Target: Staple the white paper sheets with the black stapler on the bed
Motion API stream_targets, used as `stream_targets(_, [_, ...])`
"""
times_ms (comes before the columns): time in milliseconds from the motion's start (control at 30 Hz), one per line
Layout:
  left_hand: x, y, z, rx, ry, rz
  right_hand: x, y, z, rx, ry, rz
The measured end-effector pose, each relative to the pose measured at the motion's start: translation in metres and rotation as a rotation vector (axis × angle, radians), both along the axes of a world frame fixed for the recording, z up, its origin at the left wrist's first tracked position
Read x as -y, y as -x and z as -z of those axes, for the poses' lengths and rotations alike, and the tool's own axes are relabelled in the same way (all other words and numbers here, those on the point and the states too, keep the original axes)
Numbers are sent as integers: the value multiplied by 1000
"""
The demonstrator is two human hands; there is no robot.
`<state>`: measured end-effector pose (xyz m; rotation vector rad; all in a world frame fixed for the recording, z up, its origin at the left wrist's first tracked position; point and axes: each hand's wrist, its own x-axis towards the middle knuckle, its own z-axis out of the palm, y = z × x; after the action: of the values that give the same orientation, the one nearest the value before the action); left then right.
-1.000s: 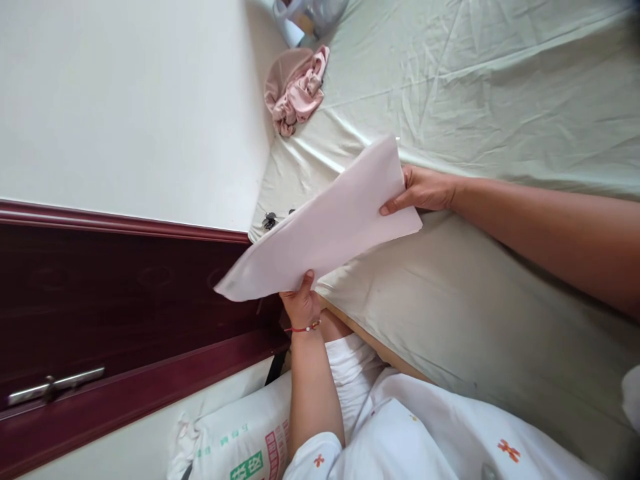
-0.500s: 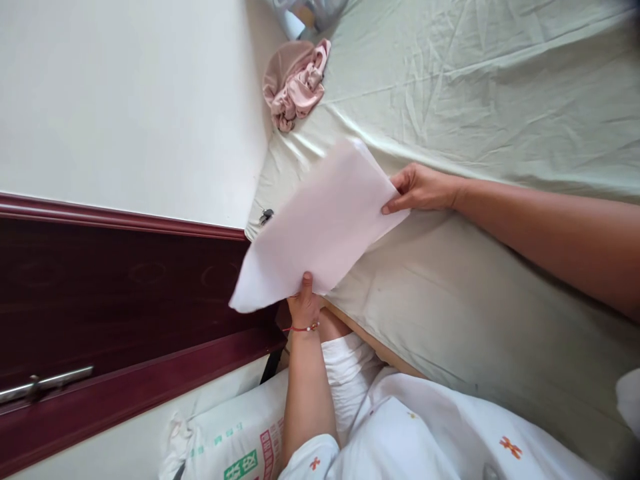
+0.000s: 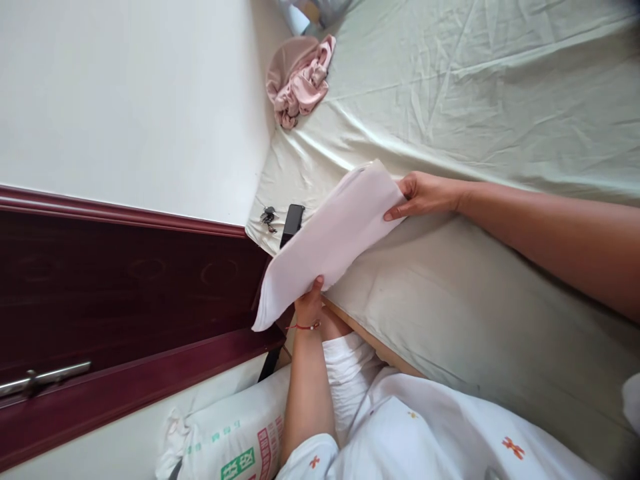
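Note:
A stack of white paper sheets is held aslant over the edge of the bed, its lower left end curling down. My left hand, with a red beaded bracelet at the wrist, grips the near edge with the thumb on top; its other fingers are hidden beneath. At the right end my right hand pinches the paper, thumb over the near face. Just beyond the sheets, a black phone lies on the bed, partly covered by the paper. A small bunch of keys sits left of the phone.
Pale green sheeting covers the bed. Crumpled pink cloth lies by the white wall, near a clear plastic bag. To the left stands a dark red wooden door. A white printed sack rests below.
The paper has tipped toward me and dropped a little, looking narrower. The phone and more of the keys have come into sight behind it. Both hands still grip the sheets.

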<state>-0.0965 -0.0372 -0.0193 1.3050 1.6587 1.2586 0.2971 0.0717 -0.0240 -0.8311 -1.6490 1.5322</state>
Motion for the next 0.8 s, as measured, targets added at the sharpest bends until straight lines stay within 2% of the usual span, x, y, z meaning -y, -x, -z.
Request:
stream_targets(100, [-1,1,-10,27,-67,-29,2,-2,-1,-76,90,-51])
stream_targets(200, [-2,7,-15,74,-31,34,5,-3,-5,-86,100,-101])
stream_targets(267, [-3,8,-14,102,-18,30,6,-3,-8,-75,86,-116])
stream_targets(433, [-4,0,-8,79,31,19,6,-2,-8,-47,99,-85])
stream_targets(667, [-7,-1,-26,89,-16,1,7,-2,-5,-200,172,-63])
stream_targets(800, [-13,-4,-23,129,39,50,7,-2,-5,-150,115,-74])
